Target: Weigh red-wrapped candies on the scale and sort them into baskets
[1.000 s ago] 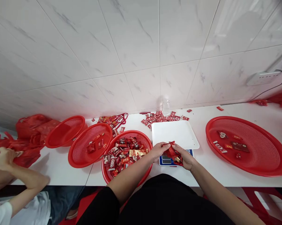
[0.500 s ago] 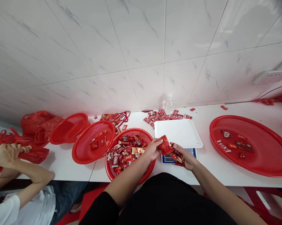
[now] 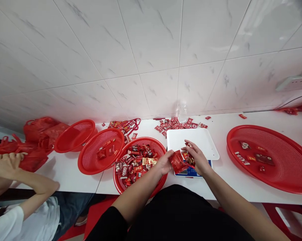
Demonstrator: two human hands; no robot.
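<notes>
My left hand point(image 3: 165, 163) is closed on a red snack packet point(image 3: 177, 162), held out over the near edge of the scale. Just right of it, my right hand point(image 3: 199, 158) curls around several small wrapped candies point(image 3: 189, 158) in red and gold wrappers. Beneath both hands is a digital scale point(image 3: 191, 172) with a blue front panel, partly covered by them, and a white weighing tray point(image 3: 203, 142) on top. A red basket point(image 3: 163, 147) full of wrapped snacks stands by my left forearm.
Left of the full basket stand a red basket with few packets point(image 3: 87, 164) and another red basket point(image 3: 62, 145). A wide red basket point(image 3: 231, 157) is at right. Small red packets point(image 3: 174, 124) lie by the wall. A co-worker's hand point(image 3: 5, 164) is beside red bags point(image 3: 36, 155).
My right hand has lifted and turned slightly, its fingers now higher above the tray. The red packet in my left hand has tipped downward. The camera view has shifted a little.
</notes>
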